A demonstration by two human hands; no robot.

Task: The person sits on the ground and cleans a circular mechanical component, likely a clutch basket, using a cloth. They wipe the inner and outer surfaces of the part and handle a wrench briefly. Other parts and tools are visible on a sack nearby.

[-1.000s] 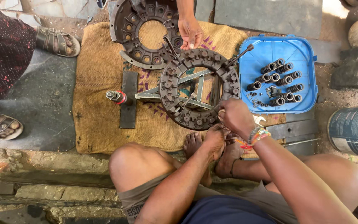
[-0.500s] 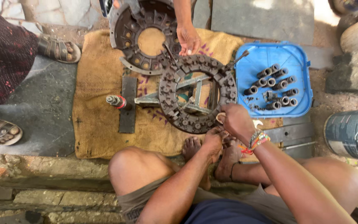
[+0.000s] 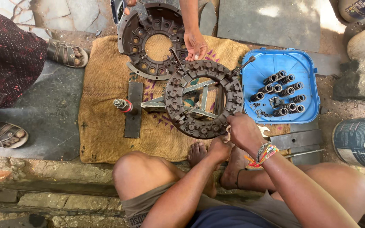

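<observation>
— Where do the person's hands sit?

— Both are at the near rim of the round, dark metal ring [image 3: 203, 99]. The right hand [image 3: 245, 133] lies over the rim's lower right edge, fingers curled down onto it, so it grips or presses the ring; the fingertips are hidden, and how tightly it holds cannot be told. The left hand [image 3: 219, 148] is just below the rim, closed into a loose fist beside the right one. Whether it holds something small cannot be told.

— And the ring itself?

— It rests on a metal frame [image 3: 193, 101] of pale bars, which lies on a brown burlap cloth [image 3: 106, 122] spread over the ground. A threaded bolt with a red collar [image 3: 122, 104] stands on a dark flat bar [image 3: 133, 109] at the frame's left end.

— What else lies around?

— A second dark housing with a large central hole [image 3: 148, 40] lies just beyond the ring, overlapping its far edge. Another person's hand [image 3: 196, 45] reaches down onto it from the top. To the right, a blue plastic lid [image 3: 303, 67] holds a cluster of short coil springs [image 3: 279, 95]. A sandalled foot [image 3: 66, 52] stands at the left, and a blue-grey can [image 3: 360, 141] lies at the right edge.
</observation>
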